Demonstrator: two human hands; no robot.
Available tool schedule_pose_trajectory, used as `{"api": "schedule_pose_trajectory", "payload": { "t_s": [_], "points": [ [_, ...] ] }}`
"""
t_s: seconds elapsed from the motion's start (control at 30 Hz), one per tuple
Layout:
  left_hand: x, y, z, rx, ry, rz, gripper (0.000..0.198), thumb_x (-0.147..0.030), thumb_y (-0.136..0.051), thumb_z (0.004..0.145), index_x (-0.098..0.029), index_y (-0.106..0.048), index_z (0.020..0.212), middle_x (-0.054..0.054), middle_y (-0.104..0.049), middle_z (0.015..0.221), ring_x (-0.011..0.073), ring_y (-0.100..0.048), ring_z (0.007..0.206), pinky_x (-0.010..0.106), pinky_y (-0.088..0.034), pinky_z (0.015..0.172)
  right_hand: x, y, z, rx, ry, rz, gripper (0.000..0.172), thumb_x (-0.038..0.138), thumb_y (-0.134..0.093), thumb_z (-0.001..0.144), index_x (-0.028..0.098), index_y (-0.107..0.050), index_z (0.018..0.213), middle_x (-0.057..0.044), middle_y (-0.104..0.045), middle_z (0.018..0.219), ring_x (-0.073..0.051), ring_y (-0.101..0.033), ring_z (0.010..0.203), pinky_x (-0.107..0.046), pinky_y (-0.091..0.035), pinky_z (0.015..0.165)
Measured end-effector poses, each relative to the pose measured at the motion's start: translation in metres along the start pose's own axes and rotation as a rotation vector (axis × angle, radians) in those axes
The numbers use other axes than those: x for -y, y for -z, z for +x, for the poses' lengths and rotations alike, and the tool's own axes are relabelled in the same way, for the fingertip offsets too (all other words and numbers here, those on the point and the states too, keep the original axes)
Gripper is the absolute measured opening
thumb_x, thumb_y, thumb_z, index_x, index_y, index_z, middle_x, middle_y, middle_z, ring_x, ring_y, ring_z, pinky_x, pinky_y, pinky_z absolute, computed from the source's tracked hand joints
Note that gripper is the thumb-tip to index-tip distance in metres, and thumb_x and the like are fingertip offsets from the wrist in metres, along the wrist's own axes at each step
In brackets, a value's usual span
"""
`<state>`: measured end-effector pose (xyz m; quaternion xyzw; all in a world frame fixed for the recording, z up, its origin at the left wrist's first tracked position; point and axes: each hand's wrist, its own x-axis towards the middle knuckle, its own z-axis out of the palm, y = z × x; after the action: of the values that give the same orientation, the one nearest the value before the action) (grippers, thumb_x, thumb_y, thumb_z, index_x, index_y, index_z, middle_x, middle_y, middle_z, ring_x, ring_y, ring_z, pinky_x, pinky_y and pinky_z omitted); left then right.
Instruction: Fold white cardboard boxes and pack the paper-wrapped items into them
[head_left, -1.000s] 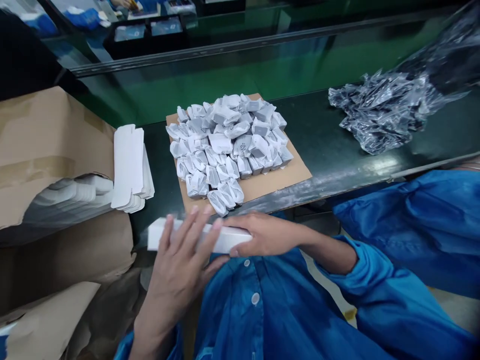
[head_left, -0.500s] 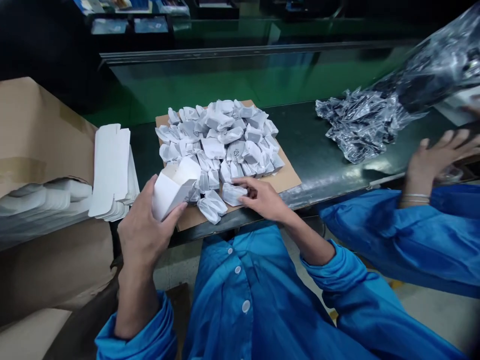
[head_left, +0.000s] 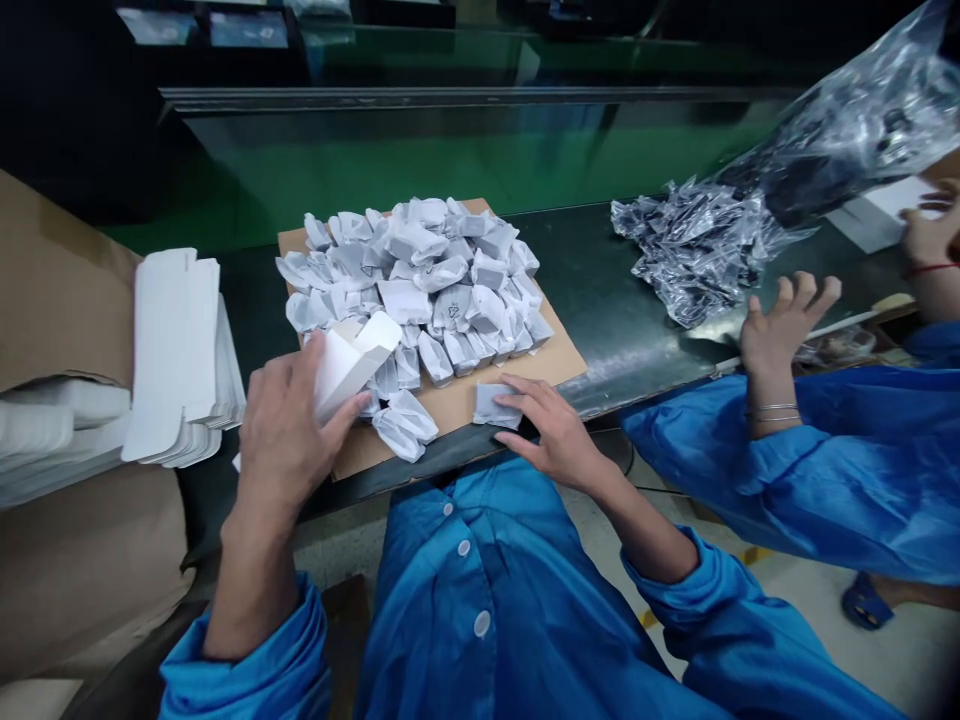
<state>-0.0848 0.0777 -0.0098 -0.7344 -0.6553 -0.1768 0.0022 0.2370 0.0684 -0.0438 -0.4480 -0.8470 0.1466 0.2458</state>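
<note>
My left hand [head_left: 289, 425] is closed round a small white carton box [head_left: 349, 362] with its top flap open, held over the near left corner of a cardboard sheet [head_left: 559, 358]. My right hand [head_left: 551, 430] rests on one white wrapped packet [head_left: 493, 405] at the sheet's near edge, fingers pinching it. A heap of several such white packets [head_left: 420, 275] covers most of the sheet.
A stack of flat white carton blanks [head_left: 176, 350] lies to the left beside brown cardboard boxes [head_left: 52, 290]. Crumpled clear plastic bags [head_left: 697, 250] lie on the dark green bench to the right. Another person in blue sits at right, one hand [head_left: 780, 325] raised at the bench edge.
My right hand has drawn one packet out of the heap toward the near edge. My left hand has tilted the open box lower. The view has shifted right, and the neighbour's hand has moved.
</note>
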Motion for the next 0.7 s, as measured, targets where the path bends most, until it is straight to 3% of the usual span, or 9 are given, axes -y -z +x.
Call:
{"api": "schedule_pose_trajectory", "payload": {
  "t_s": [0.1, 0.2, 0.27, 0.33, 0.47, 0.53, 0.7],
  "points": [
    [-0.007, 0.003, 0.001, -0.043, -0.05, 0.019, 0.065, -0.048, -0.048, 0.094, -0.018, -0.038, 0.151, 0.018, -0.054, 0.124, 0.0366, -0.056, 0.114, 0.048, -0.053, 0.088, -0.002, 0.004, 0.003, 0.01, -0.085, -0.048, 0.032, 0.028, -0.058, 0.092, 0.014, -0.058, 0.12, -0.016, -0.061, 0.122, -0.026, -0.057, 0.115, -0.045, -0.049, 0.098],
    [-0.011, 0.011, 0.004, 0.062, -0.102, 0.084, 0.055, -0.042, -0.044, 0.097, -0.032, -0.04, 0.15, 0.015, -0.048, 0.133, 0.0345, -0.055, 0.118, 0.04, -0.056, 0.075, -0.005, 0.011, 0.013, 0.109, -0.124, -0.13, 0.045, 0.025, -0.061, 0.088, 0.011, -0.055, 0.13, -0.017, -0.062, 0.116, -0.03, -0.057, 0.11, -0.048, -0.05, 0.093],
    [-0.012, 0.017, 0.005, 0.137, -0.131, 0.104, 0.051, -0.037, -0.042, 0.097, -0.037, -0.041, 0.149, 0.013, -0.043, 0.139, 0.0337, -0.054, 0.121, 0.036, -0.056, 0.072, -0.003, 0.021, 0.025, 0.202, -0.121, -0.162, 0.043, 0.024, -0.062, 0.087, 0.013, -0.058, 0.128, -0.015, -0.062, 0.116, -0.03, -0.056, 0.111, -0.046, -0.049, 0.094],
    [-0.011, 0.021, 0.005, 0.16, -0.157, 0.075, 0.049, -0.033, -0.041, 0.097, -0.038, -0.045, 0.146, 0.012, -0.041, 0.139, 0.0319, -0.055, 0.119, 0.035, -0.056, 0.073, 0.006, 0.035, 0.039, 0.2, -0.103, -0.057, 0.038, 0.024, -0.064, 0.086, 0.015, -0.061, 0.123, -0.012, -0.062, 0.116, -0.026, -0.058, 0.108, -0.04, -0.049, 0.093],
    [-0.011, 0.026, -0.004, 0.153, -0.243, 0.012, 0.045, -0.026, -0.038, 0.097, -0.036, -0.053, 0.139, 0.012, -0.039, 0.144, 0.0315, -0.055, 0.12, 0.039, -0.056, 0.078, 0.044, 0.063, 0.077, 0.042, -0.001, 0.348, 0.044, 0.027, -0.068, 0.086, 0.016, -0.059, 0.128, -0.007, -0.063, 0.121, -0.017, -0.06, 0.105, -0.028, -0.049, 0.089],
    [-0.011, 0.029, -0.012, 0.137, -0.314, 0.016, 0.046, -0.019, -0.038, 0.095, -0.034, -0.057, 0.134, 0.012, -0.037, 0.147, 0.034, -0.051, 0.125, 0.041, -0.055, 0.08, 0.061, 0.072, 0.096, 0.15, 0.106, 0.371, 0.043, 0.026, -0.068, 0.087, 0.016, -0.06, 0.128, -0.005, -0.063, 0.12, -0.017, -0.059, 0.108, -0.027, -0.047, 0.09],
    [-0.017, 0.044, -0.036, 0.104, -0.439, 0.089, 0.056, -0.006, -0.041, 0.086, -0.035, -0.057, 0.132, 0.012, -0.036, 0.15, 0.0337, -0.055, 0.121, 0.044, -0.055, 0.082, 0.073, 0.077, 0.135, 0.563, 0.273, 0.055, 0.033, 0.019, -0.064, 0.086, 0.017, -0.066, 0.119, -0.005, -0.065, 0.109, -0.02, -0.059, 0.099, -0.03, -0.041, 0.082]
  ]
}}
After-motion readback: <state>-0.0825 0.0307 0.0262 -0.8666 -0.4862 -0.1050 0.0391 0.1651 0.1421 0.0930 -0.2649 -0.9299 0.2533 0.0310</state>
